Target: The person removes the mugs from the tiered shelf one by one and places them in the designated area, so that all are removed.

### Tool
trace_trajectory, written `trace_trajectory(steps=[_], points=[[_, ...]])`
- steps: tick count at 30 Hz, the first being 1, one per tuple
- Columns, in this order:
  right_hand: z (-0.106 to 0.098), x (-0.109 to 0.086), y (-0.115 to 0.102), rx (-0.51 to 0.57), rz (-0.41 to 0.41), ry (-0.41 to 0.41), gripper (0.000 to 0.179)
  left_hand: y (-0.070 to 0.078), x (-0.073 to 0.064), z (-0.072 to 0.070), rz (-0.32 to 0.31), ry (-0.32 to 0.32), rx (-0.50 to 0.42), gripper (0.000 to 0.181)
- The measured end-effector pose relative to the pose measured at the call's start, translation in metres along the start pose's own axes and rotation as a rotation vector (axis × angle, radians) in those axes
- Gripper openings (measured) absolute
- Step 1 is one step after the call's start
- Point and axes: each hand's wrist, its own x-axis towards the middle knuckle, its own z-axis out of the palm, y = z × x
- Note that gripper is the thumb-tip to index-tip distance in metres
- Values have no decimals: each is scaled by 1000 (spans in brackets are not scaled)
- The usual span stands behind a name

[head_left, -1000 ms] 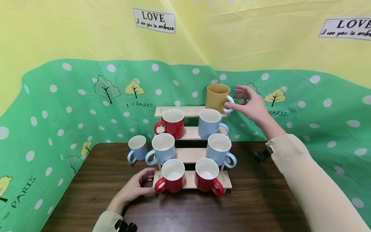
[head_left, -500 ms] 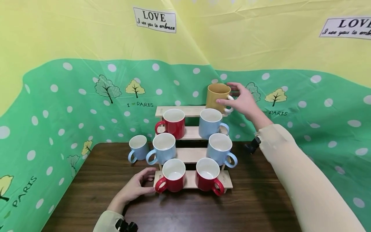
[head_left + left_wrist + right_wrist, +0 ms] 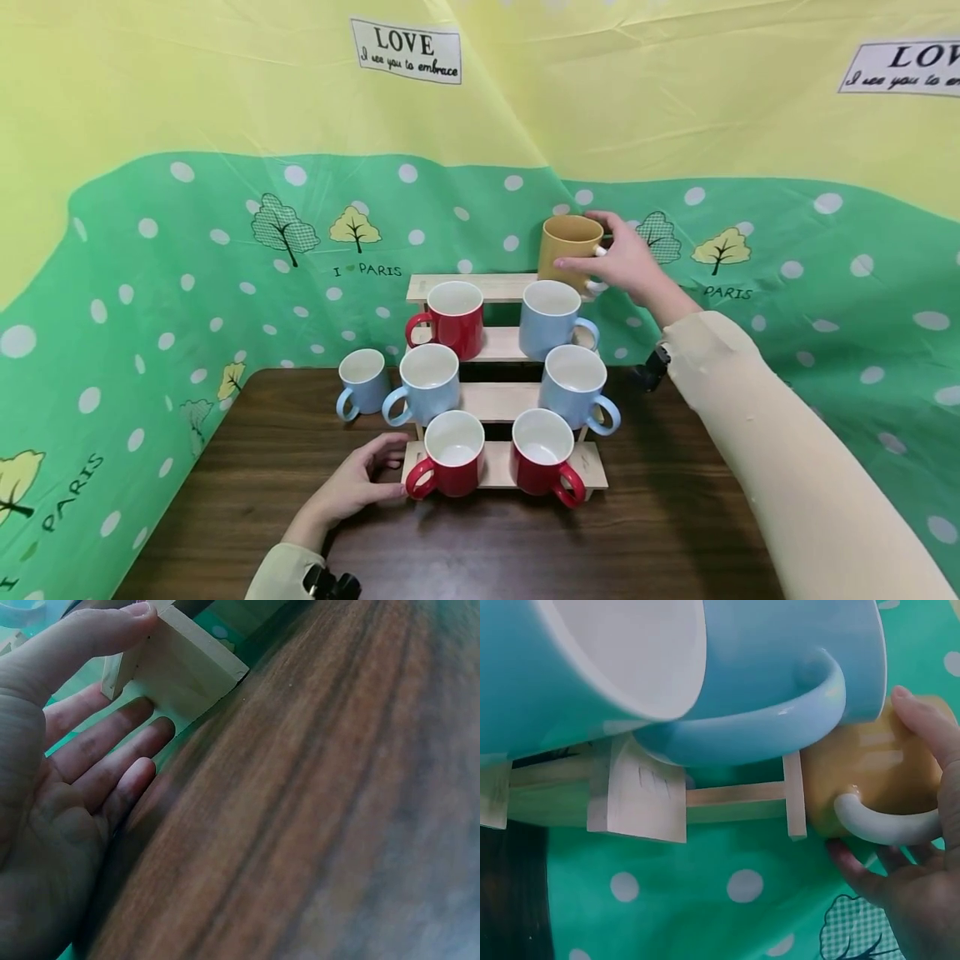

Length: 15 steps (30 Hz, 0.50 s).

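Note:
In the head view my right hand [image 3: 628, 258] grips a mustard-yellow mug [image 3: 567, 242] with a white handle on the rack's top step. The right wrist view shows the thumb on one side of that mug [image 3: 885, 769] and fingers on the other, around the white handle [image 3: 885, 825]. My left hand [image 3: 352, 483] holds the left end of the bottom step of the stepped wooden rack [image 3: 495, 462]. Thumb and forefinger pinch the board's end [image 3: 180, 660] in the left wrist view, while the other fingers are loosely bent beside it.
The lower steps bear a red mug [image 3: 457, 321], light blue mugs [image 3: 546, 325] and two front red mugs [image 3: 542, 454]. Another light blue mug [image 3: 364, 383] stands on the dark wooden table [image 3: 480, 550], left of the rack. A patterned curtain [image 3: 450, 192] hangs close behind.
My right hand has moved left from beside the handle and closed around the yellow mug. The left hand keeps its place at the rack's end. The view shifts slightly.

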Motion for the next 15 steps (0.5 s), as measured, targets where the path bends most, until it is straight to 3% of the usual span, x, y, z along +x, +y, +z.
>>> trace_trajectory(steps=[15], points=[[-4, 2, -5, -80, -11, -17, 112, -3, 1, 0, 12, 6, 14, 67]])
